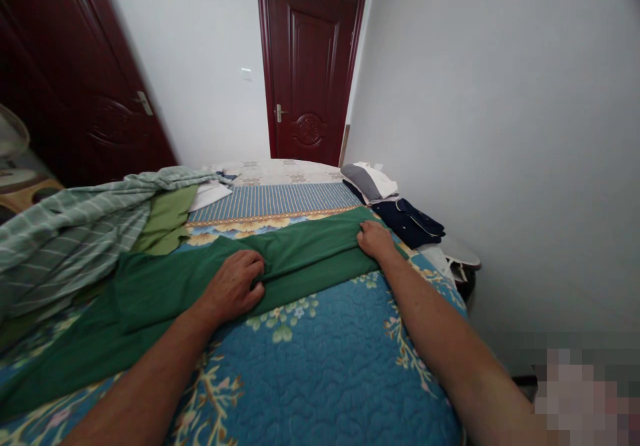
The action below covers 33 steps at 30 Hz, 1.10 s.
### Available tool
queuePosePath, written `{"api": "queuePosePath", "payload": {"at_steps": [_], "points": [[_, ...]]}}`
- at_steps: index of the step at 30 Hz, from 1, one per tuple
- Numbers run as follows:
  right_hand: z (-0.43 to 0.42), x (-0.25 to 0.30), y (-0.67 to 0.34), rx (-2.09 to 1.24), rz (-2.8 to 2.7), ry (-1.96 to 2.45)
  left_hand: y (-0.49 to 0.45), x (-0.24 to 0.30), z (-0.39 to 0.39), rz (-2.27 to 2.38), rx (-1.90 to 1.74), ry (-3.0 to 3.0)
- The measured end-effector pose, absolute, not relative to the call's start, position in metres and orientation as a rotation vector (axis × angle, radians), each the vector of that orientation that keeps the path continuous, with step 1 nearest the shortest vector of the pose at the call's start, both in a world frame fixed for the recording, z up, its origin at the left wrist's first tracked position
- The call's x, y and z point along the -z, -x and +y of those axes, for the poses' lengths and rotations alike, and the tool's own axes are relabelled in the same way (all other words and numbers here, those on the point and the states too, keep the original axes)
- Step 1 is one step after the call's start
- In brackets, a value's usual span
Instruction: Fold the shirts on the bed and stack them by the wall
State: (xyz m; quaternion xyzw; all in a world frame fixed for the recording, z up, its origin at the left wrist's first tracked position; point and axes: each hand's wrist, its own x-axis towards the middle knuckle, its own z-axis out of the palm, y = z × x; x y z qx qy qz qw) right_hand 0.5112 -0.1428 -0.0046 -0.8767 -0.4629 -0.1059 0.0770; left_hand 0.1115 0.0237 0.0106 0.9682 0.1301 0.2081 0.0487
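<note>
A long green garment [305, 246], which looks like a pair of trousers, lies stretched sideways across the bed with creases along its length. My left hand [239, 281] rests on its middle, fingers curled and gathering a fold of the cloth. Toward the garment's right end, my right hand [375, 239] has its fingers closed on the fabric. The garment's left part spreads wider and runs out toward the lower left edge of the view.
A blue quilted bedspread [325, 366] with flowers covers the bed. On the left lie a checked grey-green cloth [100, 223], an olive cloth [167, 219] and a white piece [210, 195]. Folded grey-and-white clothes [370, 181] and dark navy clothes [407, 223] sit by the right wall.
</note>
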Motion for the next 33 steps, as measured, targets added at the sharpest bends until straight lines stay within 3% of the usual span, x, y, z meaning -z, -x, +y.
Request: {"api": "queuePosePath", "payload": {"at_steps": [6, 14, 24, 33], "points": [[-0.131, 0.007, -0.508, 0.428, -1.543, 2.369, -0.111, -0.001, 0.033, 0.685, -0.733, -2.665], [-0.115, 0.014, -0.498, -0.012, -1.522, 2.582, -0.114, 0.005, 0.032, 1.011, -0.329, -2.917], [-0.075, 0.006, -0.532, -0.195, -1.318, 2.756, -0.114, 0.004, 0.028, 1.045, -0.262, -2.943], [-0.05, 0.007, -0.486, -0.059, -1.009, 2.796, -0.115, 0.001, 0.025, 1.056, -0.272, -2.908]]}}
